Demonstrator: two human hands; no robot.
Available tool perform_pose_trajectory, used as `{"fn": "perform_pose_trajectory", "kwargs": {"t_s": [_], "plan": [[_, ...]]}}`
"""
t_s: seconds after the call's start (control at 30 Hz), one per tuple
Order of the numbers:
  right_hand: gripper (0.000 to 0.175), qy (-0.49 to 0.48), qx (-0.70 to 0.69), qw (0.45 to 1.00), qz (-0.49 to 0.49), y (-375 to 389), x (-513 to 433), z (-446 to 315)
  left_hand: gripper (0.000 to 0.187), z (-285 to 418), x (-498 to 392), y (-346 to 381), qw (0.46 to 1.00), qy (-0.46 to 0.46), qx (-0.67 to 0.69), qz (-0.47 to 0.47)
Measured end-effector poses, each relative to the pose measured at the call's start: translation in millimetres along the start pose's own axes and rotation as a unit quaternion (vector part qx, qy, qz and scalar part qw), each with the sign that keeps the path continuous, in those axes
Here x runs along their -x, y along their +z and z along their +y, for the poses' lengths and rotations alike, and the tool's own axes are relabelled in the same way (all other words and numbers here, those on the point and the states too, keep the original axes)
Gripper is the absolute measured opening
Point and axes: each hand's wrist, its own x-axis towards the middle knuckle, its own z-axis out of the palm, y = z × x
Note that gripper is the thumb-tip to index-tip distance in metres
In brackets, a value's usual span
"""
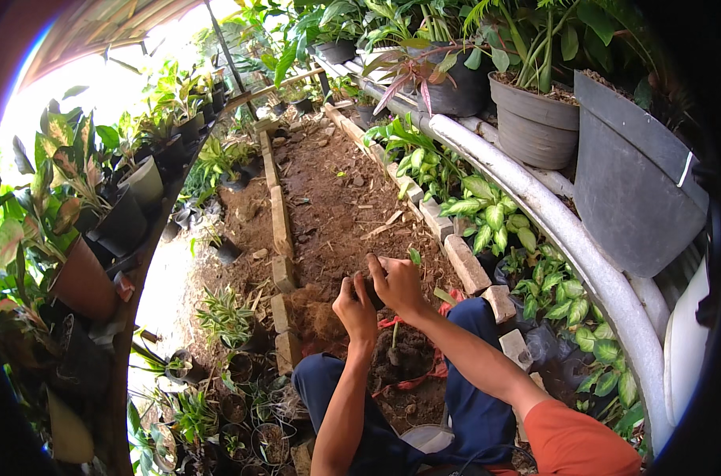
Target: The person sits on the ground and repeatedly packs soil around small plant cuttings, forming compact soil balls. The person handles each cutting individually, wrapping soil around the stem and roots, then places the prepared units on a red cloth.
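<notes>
My left hand [356, 309] and my right hand [396, 285] are raised close together above the dirt path. Between them they grip a small dark object [373, 295], mostly covered by my fingers; it could be a little pot or a soil clump. Soil darkens my fingertips. Below my hands, between my knees, lies a heap of dark soil [405, 362] with a pale green stem [395, 335] standing in it. Red plastic sheeting [439, 368] spreads under and around this heap. Just past my right hand a small green leaf [415, 256] shows.
Brick edging [467, 263] lines the path's right side, and more edging blocks [281, 229] run along its left. A white pipe rail [533, 229] curves past on the right, beneath large pots [631, 178]. Potted plants [119, 220] crowd a left shelf; small pots [271, 443] stand lower left.
</notes>
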Motion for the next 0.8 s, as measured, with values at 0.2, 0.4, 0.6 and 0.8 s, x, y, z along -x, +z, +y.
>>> {"fn": "perform_pose_trajectory", "kwargs": {"t_s": [0.2,0.4,0.6,0.8], "plan": [[0.05,0.041,0.009,0.997,-0.067,8,-6,4,0.034,4,4,8,0.997,0.027,0.043,0.053],[0.042,-0.003,-0.058,0.997,-0.043,12,-5,-1,0.047,8,1,2,0.992,-0.034,0.086,0.09],[0.047,-0.016,-0.138,0.96,-0.244,-4,-9,10,0.055,2,-17,-11,0.986,-0.061,0.103,0.113],[0.039,-0.098,-0.142,0.921,-0.348,-12,-7,18,0.052,-5,-22,-14,0.992,-0.068,0.076,0.076]]}}
